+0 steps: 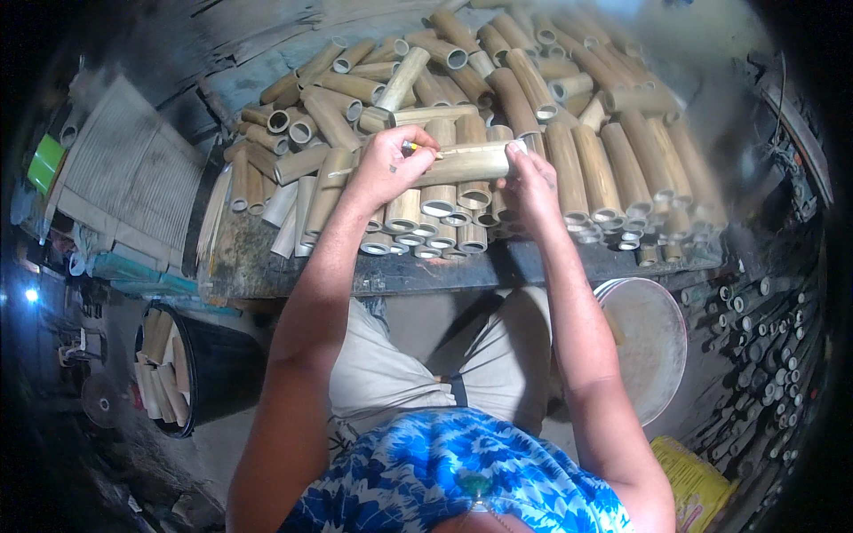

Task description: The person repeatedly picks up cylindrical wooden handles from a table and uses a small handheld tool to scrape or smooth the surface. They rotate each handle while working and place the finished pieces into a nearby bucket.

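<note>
My left hand (394, 167) is closed around a yellow-and-dark pencil (410, 147), its tip resting near the upper side of a bamboo tube (475, 165). That tube lies sideways across other tubes, and my right hand (533, 182) grips its right end, thumb on top. Along the tube's upper edge runs a thin pale strip (480, 145); whether it is a separate piece or a mark I cannot tell. Just beyond my hands, another bamboo tube (435, 115) also lies crosswise on the stack. The left end of the held tube is hidden behind my left hand.
Many cut bamboo tubes (591, 169) are heaped on a dark worktable (258, 266). A black bucket (222, 364) of bamboo pieces stands at left, a pale round tub (653, 351) at right. Long bamboo poles (755, 364) and a yellow sack (689, 484) lie farther right.
</note>
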`<state>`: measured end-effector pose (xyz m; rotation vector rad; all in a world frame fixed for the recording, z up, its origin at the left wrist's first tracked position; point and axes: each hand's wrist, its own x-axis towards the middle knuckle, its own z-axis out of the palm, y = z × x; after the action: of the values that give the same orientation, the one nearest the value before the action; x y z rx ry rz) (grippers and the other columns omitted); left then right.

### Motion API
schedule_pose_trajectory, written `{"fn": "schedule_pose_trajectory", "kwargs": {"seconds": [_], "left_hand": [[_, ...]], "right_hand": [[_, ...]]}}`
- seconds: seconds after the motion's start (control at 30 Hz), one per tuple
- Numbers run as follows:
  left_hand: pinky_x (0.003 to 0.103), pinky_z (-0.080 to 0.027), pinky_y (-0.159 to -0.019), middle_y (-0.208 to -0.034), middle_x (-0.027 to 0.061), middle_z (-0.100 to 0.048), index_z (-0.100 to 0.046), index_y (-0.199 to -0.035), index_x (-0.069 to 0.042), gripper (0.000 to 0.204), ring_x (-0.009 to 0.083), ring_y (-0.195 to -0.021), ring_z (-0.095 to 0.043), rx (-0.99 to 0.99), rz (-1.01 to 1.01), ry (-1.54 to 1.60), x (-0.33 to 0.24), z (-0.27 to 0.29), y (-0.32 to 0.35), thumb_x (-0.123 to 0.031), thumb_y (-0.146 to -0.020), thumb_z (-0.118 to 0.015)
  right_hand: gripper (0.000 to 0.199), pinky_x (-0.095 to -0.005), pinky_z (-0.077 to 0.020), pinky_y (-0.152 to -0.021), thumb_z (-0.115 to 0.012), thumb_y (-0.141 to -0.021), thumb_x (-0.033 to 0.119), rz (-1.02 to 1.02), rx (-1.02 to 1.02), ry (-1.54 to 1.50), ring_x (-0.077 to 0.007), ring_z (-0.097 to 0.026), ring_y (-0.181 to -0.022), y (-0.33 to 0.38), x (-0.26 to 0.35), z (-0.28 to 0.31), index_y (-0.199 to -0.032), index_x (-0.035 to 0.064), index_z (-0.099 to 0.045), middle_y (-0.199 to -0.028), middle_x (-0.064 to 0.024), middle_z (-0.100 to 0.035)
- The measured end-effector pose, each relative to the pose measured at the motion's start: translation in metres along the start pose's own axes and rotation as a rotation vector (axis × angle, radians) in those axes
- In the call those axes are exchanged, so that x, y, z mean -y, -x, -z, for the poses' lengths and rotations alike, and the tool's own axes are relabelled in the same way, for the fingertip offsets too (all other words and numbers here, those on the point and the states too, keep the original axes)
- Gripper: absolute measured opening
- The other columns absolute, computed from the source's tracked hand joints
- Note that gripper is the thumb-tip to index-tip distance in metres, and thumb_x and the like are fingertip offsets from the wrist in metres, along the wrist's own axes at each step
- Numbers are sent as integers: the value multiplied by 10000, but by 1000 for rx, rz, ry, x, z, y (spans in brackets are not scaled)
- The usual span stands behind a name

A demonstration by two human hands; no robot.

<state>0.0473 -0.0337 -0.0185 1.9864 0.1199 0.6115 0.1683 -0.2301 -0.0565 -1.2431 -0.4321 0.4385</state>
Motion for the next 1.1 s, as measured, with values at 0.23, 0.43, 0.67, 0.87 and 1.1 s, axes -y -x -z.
{"fn": "schedule_pose_trajectory", "kwargs": {"seconds": [0.23, 0.43, 0.67, 0.87, 1.1], "left_hand": [[228, -477, -641, -848, 49, -662, -662, -918, 12, 126, 89, -714, -592, 63, 44, -113, 9, 2, -3, -64, -834, -605], [235, -457, -593, -691, 30, -639, -687, -875, -6, 154, 62, -648, -562, 9, 9, -29, 2, -2, -4, -127, -798, -630], [231, -487, -632, -769, 33, -649, -670, -930, 5, 140, 84, -696, -601, 70, 71, 130, -22, -20, -6, -93, -847, -615], [251, -483, -635, -787, 64, -660, -676, -926, 7, 168, 88, -698, -592, 42, -28, 7, -19, -45, -14, -123, -835, -623], [222, -431, -556, -724, 35, -635, -674, -920, -3, 162, 69, -630, -559, 67, 0, -48, -12, -43, -14, -121, -833, -606]], "right_hand": [[330, -226, -435, -561, -583, -927, 352, 10, 9, 22, -82, -560, -617, -2, -4, 3, -951, 28, -643, -814, -36, -641], [319, -228, -460, -602, -577, -931, 341, 28, -1, -9, -83, -555, -650, -6, -7, 1, -936, 31, -652, -823, -34, -643], [307, -224, -463, -602, -571, -939, 340, 51, 32, -20, -80, -562, -659, -6, -9, 3, -939, 45, -657, -827, -28, -648], [305, -228, -461, -590, -562, -951, 328, 19, 32, 0, -86, -561, -651, -5, -6, 4, -947, 38, -656, -808, -25, -646], [296, -219, -473, -614, -576, -943, 299, 49, 59, -57, -84, -575, -687, -6, -9, 3, -988, 13, -638, -866, -40, -651]]}}
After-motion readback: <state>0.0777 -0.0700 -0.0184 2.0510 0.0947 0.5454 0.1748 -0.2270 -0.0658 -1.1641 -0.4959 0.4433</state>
